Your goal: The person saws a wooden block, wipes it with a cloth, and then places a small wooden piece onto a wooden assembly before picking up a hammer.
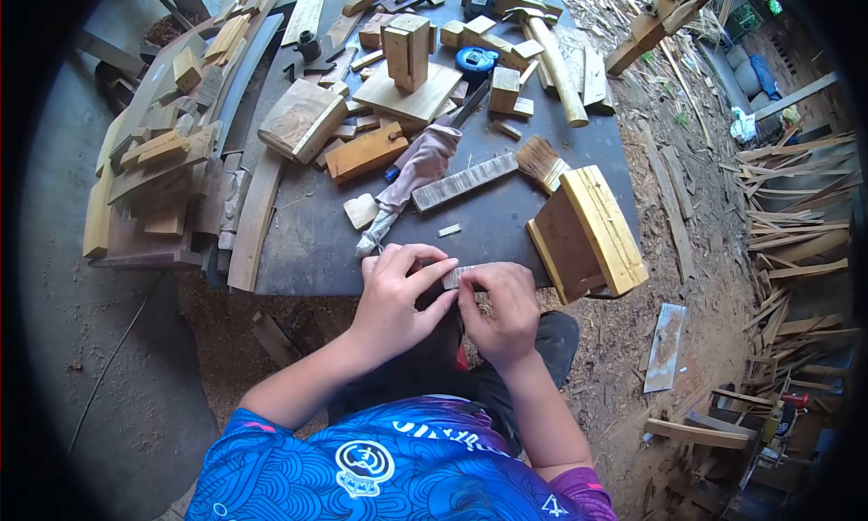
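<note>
Close to the table's front edge, a small grey-striped wooden block (457, 276) is between my two hands. My left hand (398, 290) is curled, its thumb and index fingertip at the block's left end. From the other side, my right hand (502, 311) pinches the block's right end; the fingers hide part of it. Just beyond lies a tiny pale wood chip (449, 231). Further back is a longer grey-striped wooden strip (466, 182). A cloth-wrapped tool (420, 168) with a dark blade lies left of this strip.
On the dark table (316, 236) are a brush (542, 162), a yellow-edged wooden piece (601, 232), a blue tape measure (476, 60), a hammer (559, 73) and an orange-brown block (366, 152). Stacked offcuts (167, 150) stand left. Wood scraps cover the ground at right.
</note>
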The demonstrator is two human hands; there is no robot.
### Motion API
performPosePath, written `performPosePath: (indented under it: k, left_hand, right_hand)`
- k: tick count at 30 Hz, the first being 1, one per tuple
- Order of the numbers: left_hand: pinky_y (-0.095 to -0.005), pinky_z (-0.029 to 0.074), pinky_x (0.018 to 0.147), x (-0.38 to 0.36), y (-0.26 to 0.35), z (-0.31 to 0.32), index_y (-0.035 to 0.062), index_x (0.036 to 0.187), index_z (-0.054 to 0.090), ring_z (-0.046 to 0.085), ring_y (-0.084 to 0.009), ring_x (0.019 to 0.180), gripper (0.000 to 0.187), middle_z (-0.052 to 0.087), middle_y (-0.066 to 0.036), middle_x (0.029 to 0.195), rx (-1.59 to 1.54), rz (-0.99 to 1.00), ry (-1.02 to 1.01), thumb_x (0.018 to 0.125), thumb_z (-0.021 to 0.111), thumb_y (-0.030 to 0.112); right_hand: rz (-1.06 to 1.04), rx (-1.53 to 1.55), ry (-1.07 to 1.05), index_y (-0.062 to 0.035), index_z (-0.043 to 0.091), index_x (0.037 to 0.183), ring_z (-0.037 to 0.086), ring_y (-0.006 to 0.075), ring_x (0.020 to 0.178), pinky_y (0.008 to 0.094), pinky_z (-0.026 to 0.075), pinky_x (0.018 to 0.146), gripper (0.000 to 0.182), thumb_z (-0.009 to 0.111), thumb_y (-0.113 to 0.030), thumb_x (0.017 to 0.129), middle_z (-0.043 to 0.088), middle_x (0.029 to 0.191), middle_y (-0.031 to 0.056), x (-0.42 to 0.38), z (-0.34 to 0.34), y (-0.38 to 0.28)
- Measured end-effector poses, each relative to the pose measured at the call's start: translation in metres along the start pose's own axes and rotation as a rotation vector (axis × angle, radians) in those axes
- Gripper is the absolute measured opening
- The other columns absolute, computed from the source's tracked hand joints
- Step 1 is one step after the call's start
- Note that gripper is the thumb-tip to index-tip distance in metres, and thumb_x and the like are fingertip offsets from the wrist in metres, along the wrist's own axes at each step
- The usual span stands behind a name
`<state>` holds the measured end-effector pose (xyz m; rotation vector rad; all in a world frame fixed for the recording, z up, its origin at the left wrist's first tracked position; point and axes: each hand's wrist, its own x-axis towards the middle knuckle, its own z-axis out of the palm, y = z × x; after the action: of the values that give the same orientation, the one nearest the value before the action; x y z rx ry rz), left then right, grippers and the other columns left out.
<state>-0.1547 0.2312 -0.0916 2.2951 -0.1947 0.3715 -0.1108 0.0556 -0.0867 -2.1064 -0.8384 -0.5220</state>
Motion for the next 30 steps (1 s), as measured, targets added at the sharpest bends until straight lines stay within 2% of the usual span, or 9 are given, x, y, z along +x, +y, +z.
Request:
performPosePath:
  k: [5,9,15,20,23,25,26,28,30]
  left_hand:
    - [-0.0374,0.04,0.089,0.005,0.004,0.0,0.0109,0.132,0.068,0.063,-0.021,0.101,0.056,0.072,0.0,0.109,-0.108,0.081,0.011,0.078,0.08,0.008]
    - [-0.0362,0.042,0.085,0.008,-0.001,0.008,0.0101,0.132,0.067,0.065,-0.0204,0.092,0.054,0.075,0.0,0.097,-0.137,0.102,0.062,0.08,0.079,0.005]
    - [-0.0345,0.044,0.08,0.011,-0.008,0.012,0.0102,0.133,0.067,0.066,-0.0184,0.09,0.051,0.074,0.001,0.095,-0.172,0.141,0.075,0.083,0.079,0.008]
    - [-0.037,0.05,0.082,0.011,-0.009,0.011,0.0078,0.128,0.068,0.068,-0.0237,0.089,0.048,0.075,-0.004,0.093,-0.216,0.126,0.066,0.082,0.079,0.004]
    - [-0.0377,0.053,0.084,0.01,-0.011,0.01,0.006,0.126,0.068,0.069,-0.0248,0.088,0.046,0.075,-0.006,0.093,-0.222,0.157,0.069,0.081,0.079,0.002]
    - [-0.0378,0.054,0.083,0.01,-0.011,0.011,0.0055,0.125,0.069,0.069,-0.0251,0.088,0.045,0.074,-0.007,0.092,-0.232,0.159,0.066,0.081,0.079,0.001]
    - [-0.0382,0.054,0.082,0.01,-0.011,0.011,0.005,0.123,0.069,0.069,-0.0254,0.087,0.043,0.074,-0.007,0.091,-0.241,0.162,0.077,0.081,0.078,0.0]
    - [-0.0383,0.054,0.081,0.01,-0.012,0.012,0.0048,0.121,0.07,0.069,-0.0258,0.086,0.041,0.074,-0.008,0.09,-0.252,0.177,0.087,0.081,0.078,0.0]
    - [-0.0383,0.055,0.079,0.012,-0.012,0.014,0.0044,0.117,0.071,0.069,-0.0265,0.084,0.038,0.073,-0.008,0.089,-0.254,0.154,0.086,0.08,0.079,0.0]
  right_hand:
    - [-0.014,0.007,0.053,-0.0038,0.068,0.097,0.069,0.0287,0.087,0.0405,0.054,0.08,0.022,0.078,0.002,0.079,0.07,0.091,0.0096,-0.005,0.002,0.002]
    - [-0.007,0.007,0.045,-0.0027,0.069,0.098,0.069,0.0308,0.088,0.0413,0.056,0.082,0.021,0.077,0.003,0.079,0.07,0.095,0.0112,-0.004,-0.002,-0.001]
    - [0.019,-0.018,-0.004,-0.0014,0.07,0.099,0.069,0.0306,0.089,0.0409,0.056,0.08,0.022,0.077,0.004,0.079,0.069,0.096,0.0116,0.002,-0.007,-0.006]
    - [-0.089,0.037,-0.076,-0.0012,0.074,0.103,0.072,0.0288,0.088,0.0364,0.059,0.074,0.025,0.077,0.003,0.079,0.07,0.099,0.0129,0.038,-0.073,-0.055]
    - [-0.23,-0.193,0.179,-0.0045,0.071,0.1,0.071,0.0233,0.081,0.0337,0.058,0.07,0.022,0.072,0.008,0.082,0.072,0.098,0.0099,0.086,-0.124,-0.039]
    - [-0.042,-0.127,0.22,-0.0019,0.071,0.1,0.07,0.0184,0.081,0.0308,0.057,0.069,0.017,0.067,0.009,0.088,0.072,0.091,0.0106,0.137,-0.139,-0.004]
    - [0.089,-0.12,0.198,-0.002,0.072,0.104,0.071,0.0168,0.082,0.0291,0.057,0.068,0.013,0.064,0.002,0.094,0.073,0.091,0.0109,0.16,-0.136,0.018]
    - [0.269,-0.187,-0.025,-0.0008,0.071,0.112,0.074,0.0209,0.083,0.0337,0.058,0.071,0.022,0.066,-0.015,0.096,0.077,0.095,0.0138,0.195,-0.13,0.07]
    - [0.377,-0.268,-0.177,-0.0014,0.07,0.117,0.075,0.0283,0.086,0.0381,0.06,0.079,0.03,0.069,-0.018,0.091,0.076,0.096,0.0186,0.211,-0.107,0.124]
